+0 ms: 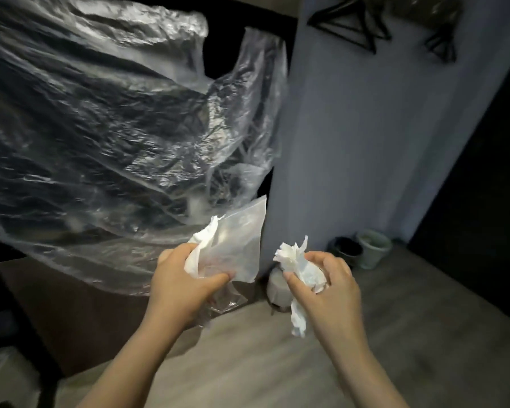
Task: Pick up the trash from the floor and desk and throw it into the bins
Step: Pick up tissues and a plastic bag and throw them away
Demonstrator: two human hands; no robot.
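Observation:
My left hand point(180, 285) grips a small clear plastic bag point(236, 245) together with a white tissue point(202, 244), and a large clear plastic sheet point(100, 136) billows up and to the left from that grip. My right hand point(326, 285) is closed on a crumpled white tissue point(299, 269) whose tail hangs below the palm. Two small bins stand on the floor at the foot of the wall: a dark bin point(345, 250) and a pale green bin point(374, 250) to its right. Both hands are well short of the bins.
A grey-blue wall panel point(380, 128) rises in the middle, with black hangers point(362, 28) near its top. A small pale round object point(278, 288) sits on the floor by the wall base. A dark desk point(71, 304) is at the left. Wood-look floor point(277, 363) lies below.

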